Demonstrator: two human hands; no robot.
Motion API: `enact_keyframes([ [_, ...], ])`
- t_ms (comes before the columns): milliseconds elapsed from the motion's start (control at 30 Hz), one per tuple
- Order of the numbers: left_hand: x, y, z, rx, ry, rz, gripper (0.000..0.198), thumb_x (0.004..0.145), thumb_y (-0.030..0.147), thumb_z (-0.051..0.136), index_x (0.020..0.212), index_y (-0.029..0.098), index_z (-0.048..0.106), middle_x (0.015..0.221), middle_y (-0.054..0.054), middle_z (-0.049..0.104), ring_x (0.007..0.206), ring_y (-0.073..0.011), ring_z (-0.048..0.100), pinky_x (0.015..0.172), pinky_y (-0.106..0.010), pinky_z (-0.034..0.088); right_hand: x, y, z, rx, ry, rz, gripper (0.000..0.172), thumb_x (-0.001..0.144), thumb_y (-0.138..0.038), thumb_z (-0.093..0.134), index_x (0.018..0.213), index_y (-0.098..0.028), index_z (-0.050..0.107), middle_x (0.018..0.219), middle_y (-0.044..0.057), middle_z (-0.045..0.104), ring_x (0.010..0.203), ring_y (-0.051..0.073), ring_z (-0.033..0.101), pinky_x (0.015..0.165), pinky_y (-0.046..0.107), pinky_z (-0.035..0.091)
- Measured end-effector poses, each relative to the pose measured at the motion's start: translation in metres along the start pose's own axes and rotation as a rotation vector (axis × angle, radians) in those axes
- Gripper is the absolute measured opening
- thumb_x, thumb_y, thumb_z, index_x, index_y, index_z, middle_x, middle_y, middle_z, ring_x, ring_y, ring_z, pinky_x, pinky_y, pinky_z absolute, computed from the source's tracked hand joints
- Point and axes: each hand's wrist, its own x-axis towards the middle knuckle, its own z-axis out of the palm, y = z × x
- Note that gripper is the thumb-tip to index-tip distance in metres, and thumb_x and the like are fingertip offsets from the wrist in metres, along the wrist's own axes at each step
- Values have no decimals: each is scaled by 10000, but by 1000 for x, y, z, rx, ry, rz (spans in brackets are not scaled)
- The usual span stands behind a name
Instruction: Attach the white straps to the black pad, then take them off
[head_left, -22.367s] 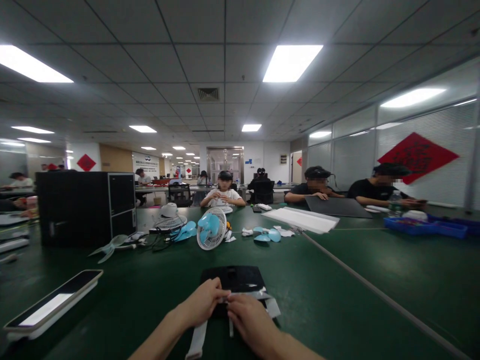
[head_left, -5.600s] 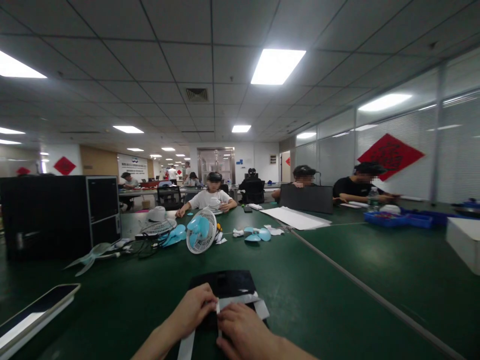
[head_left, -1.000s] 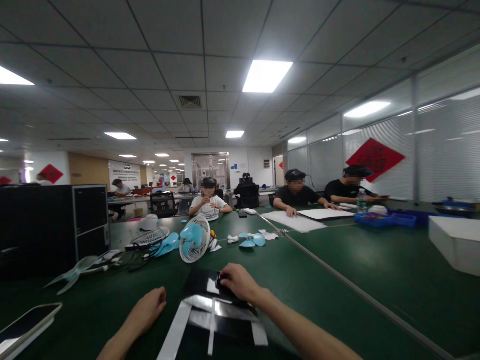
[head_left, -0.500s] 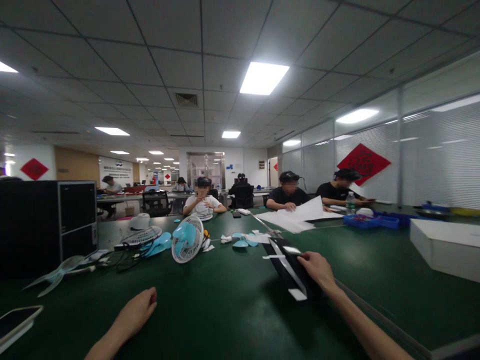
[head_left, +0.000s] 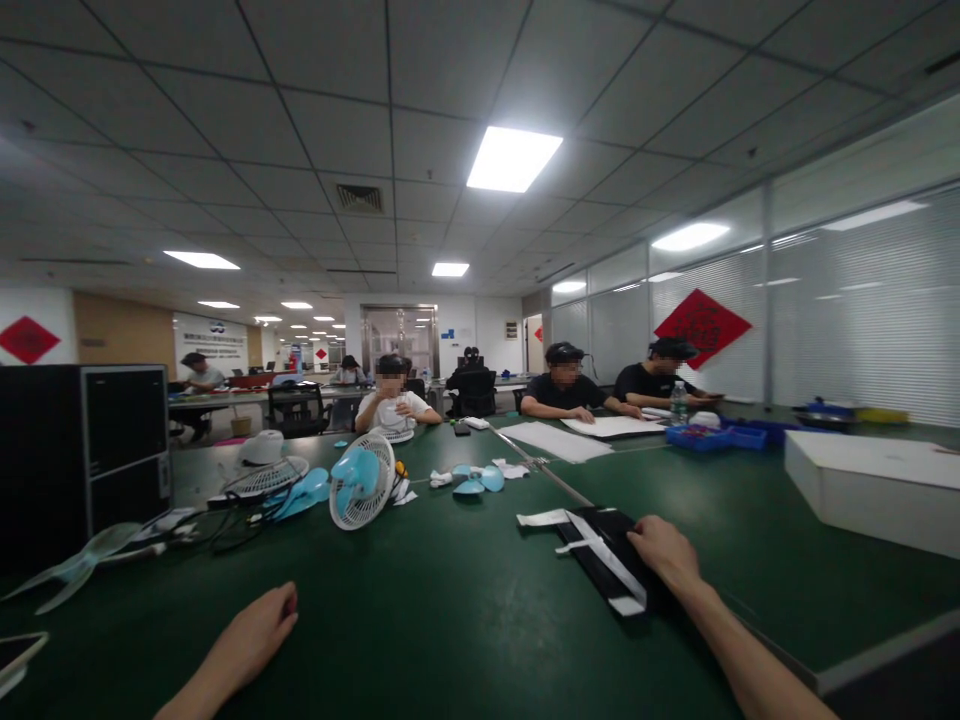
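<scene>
Carried over from the lower middle of the frame, where it lay a second ago, the black panel (head_left: 619,535) is now right of centre in the lower half, set at a slant with the right hand (head_left: 664,552) at its upper right edge. That hand's grip is clamped on the panel, fingertips over the edge; whether the panel's underside touches the green table (head_left: 420,610) I cannot tell. White strips (head_left: 600,550) run along its face, one end sticking out past its upper left corner. At lower left, well apart from the panel, the left hand (head_left: 259,630) has its fingers curled together.

The whole view has also swung, so the white fan (head_left: 362,482) with blue blades sits further left, just left of centre, tilted. Right of it lies a loose blue fan blade (head_left: 478,480). A black computer case (head_left: 45,450) fills the left edge, and a white box (head_left: 870,490) stands at the right. Beyond the panel, a person in black (head_left: 562,390) has a hand by a white sheet (head_left: 611,427).
</scene>
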Motion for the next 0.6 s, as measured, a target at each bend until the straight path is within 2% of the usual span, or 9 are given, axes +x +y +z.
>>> enact_keyframes([
  [133,-1,3,-1,20,2,-1,219,836,335,380,909,206,541,969,-62,648,864,-198,602,734,-292,442,-5,-1,0,-44,17,-37,253,833,-273,468,860,-132,676,975,186,685,927,306,648,689,337,443],
  [267,-7,13,-5,43,12,-2,217,822,333,374,903,211,535,973,-59,648,872,-200,600,729,-286,436,-22,-8,-9,-70,76,-67,328,893,-384,406,916,-144,628,987,171,671,931,291,640,712,342,437],
  [433,-10,20,-10,12,-5,-31,239,810,366,381,913,222,541,989,-57,648,888,-219,602,743,-314,453,-59,-9,-19,-22,-2,-29,377,882,-522,382,842,-203,578,860,122,692,809,287,663,618,327,419],
  [600,-12,23,-12,22,-21,-28,243,819,355,372,921,212,540,1004,-64,643,904,-217,604,756,-308,457,-83,-6,-8,40,-68,-58,293,837,-471,477,877,-199,580,902,122,700,830,290,665,624,322,422],
])
